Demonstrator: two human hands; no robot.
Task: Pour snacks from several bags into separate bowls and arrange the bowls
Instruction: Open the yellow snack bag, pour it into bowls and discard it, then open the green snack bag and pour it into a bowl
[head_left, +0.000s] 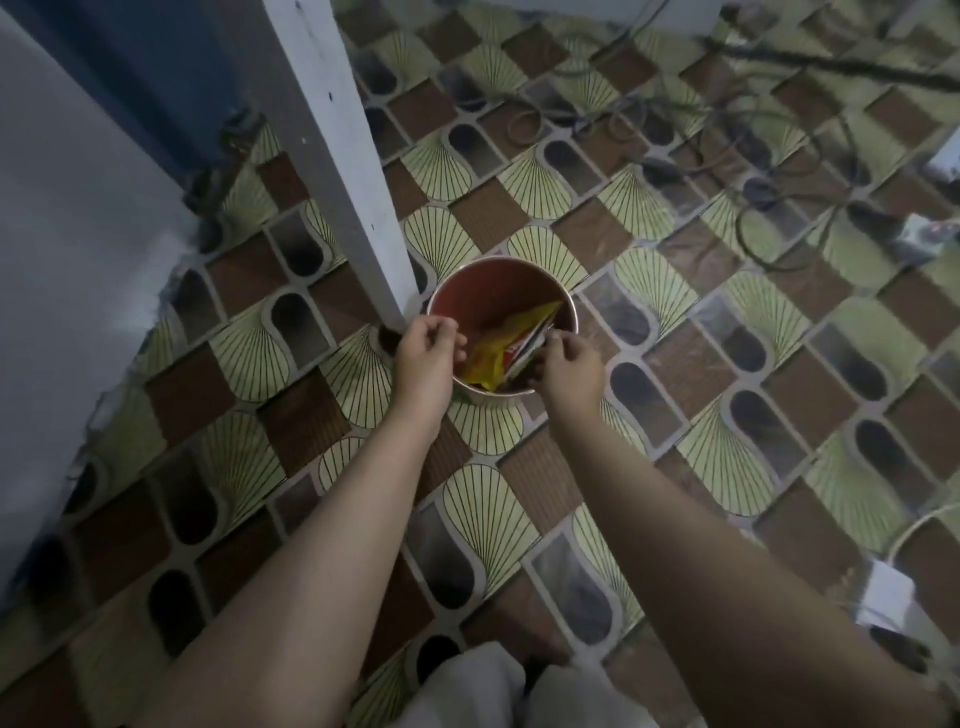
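A round bin (500, 263) with a reddish inside stands on the patterned floor, right beside a white post. Inside it lie a crumpled yellow snack bag (493, 353) and a red-and-white bag (525, 349) leaning on the right side. My left hand (426, 358) hovers over the bin's left rim with its fingers loosely curled and nothing in them. My right hand (569, 366) is at the right rim, and its fingertips pinch the top edge of the red-and-white bag. No bowls are in view.
The white post (337, 156) slants down to the bin's left edge. A pale wall (67, 234) fills the left. Tangled cables (753, 223) and a power strip (919, 236) lie on the floor at the upper right, and a white box (883, 597) at the lower right.
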